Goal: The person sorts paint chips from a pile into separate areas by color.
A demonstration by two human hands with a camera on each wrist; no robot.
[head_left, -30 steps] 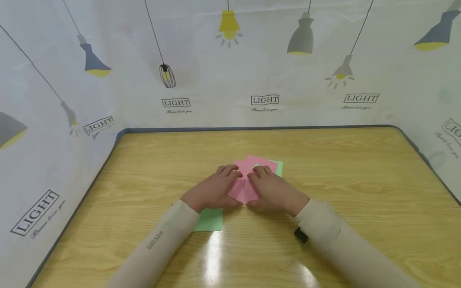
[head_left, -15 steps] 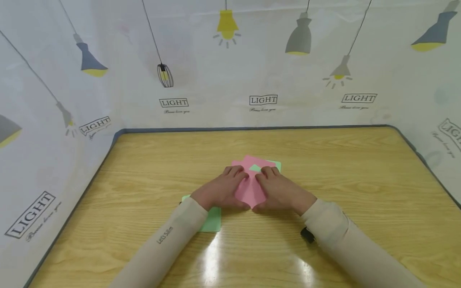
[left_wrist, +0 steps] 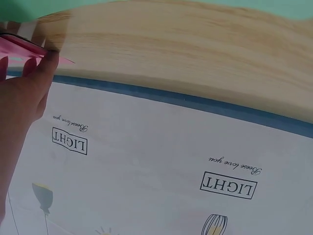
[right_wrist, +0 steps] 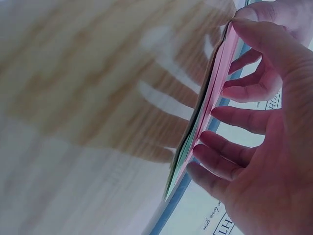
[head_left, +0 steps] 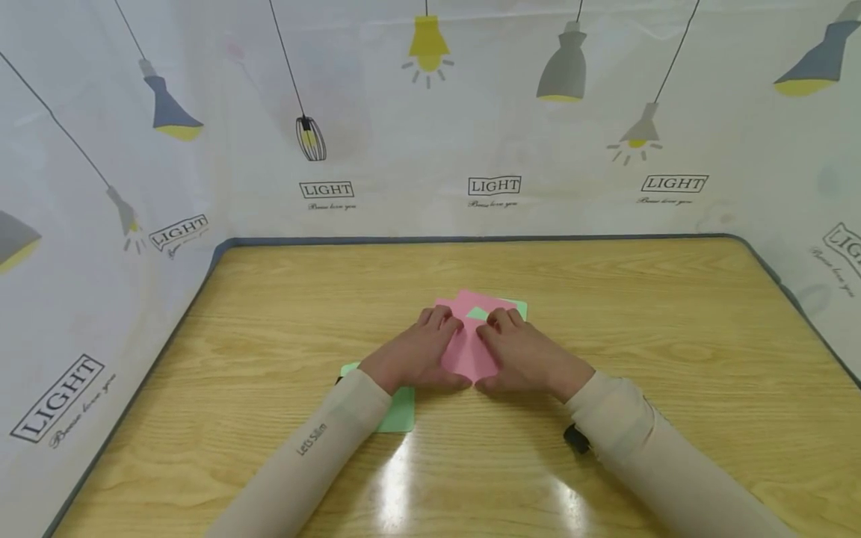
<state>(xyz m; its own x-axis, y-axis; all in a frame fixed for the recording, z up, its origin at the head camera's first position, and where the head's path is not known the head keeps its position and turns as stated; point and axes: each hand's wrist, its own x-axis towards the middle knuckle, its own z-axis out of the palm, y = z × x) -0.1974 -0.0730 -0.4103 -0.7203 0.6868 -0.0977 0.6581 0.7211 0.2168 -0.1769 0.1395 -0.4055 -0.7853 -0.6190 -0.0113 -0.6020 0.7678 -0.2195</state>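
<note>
Pink paper (head_left: 468,356) with a crease lies in the middle of the table, one corner toward me. A small green patch (head_left: 477,314) shows on it, and green paper (head_left: 521,308) peeks out at its far right. My left hand (head_left: 420,355) rests on the left side of the pink paper, fingers loosely bent. On the other side, my right hand (head_left: 528,355) touches it with spread fingers. Both thumbs meet near its near corner. In the right wrist view the pink layers (right_wrist: 222,68) lie over green ones, and the right fingertips (right_wrist: 218,111) touch the top surface.
Another green sheet (head_left: 398,411) lies on the wooden table (head_left: 639,314), partly under my left forearm. A black wrist device (head_left: 576,438) sits at my right cuff. A white lamp-print cloth (head_left: 403,134) surrounds the back and sides.
Both hands have shifted slightly right, and the fingers have moved over the pink paper, showing more of the green patch. In the last half second they have hardly moved.
</note>
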